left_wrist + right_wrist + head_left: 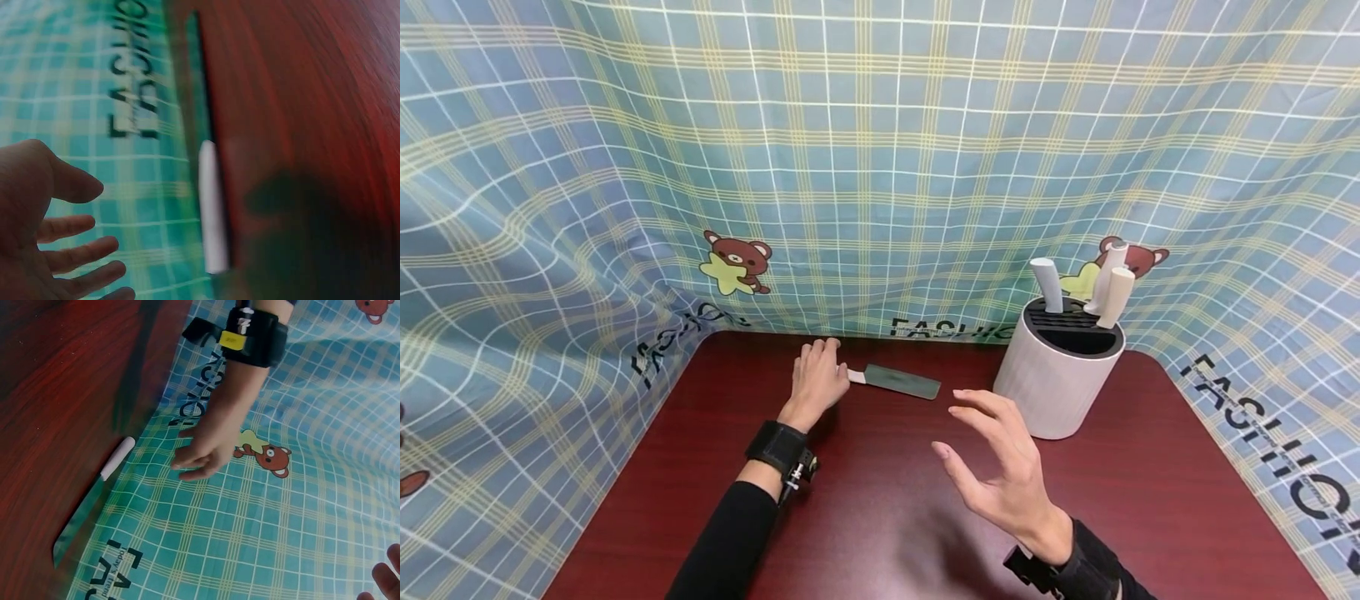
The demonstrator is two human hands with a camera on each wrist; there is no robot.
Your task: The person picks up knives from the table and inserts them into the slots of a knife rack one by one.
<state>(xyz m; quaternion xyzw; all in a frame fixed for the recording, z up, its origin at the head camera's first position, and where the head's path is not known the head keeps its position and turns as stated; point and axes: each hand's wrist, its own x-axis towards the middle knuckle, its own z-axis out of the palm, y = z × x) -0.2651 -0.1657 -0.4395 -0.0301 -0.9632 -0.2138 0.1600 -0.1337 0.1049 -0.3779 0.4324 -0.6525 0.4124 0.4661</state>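
A kitchen knife with a dark green, broad rectangular blade point(902, 382) and a white handle point(213, 212) lies flat near the back edge of the table. Above the handle end hovers my left hand point(816, 379), fingers loosely spread; the left wrist view and right wrist view both show it apart from the knife, holding nothing. My right hand point(1007, 467) is raised over the table, thumb and fingers apart with nothing between them. Just beyond it stands a white knife block point(1052, 383) with a black slotted top. Only fingertips point(387, 581) of the right hand enter the right wrist view.
Three light-coloured handles stick up from the block, among them a grey one point(1047, 285) and a cream one point(1117, 298). Checked cloth point(880, 167) with printed bears and lettering hangs around the back and sides of the dark red table point(880, 500).
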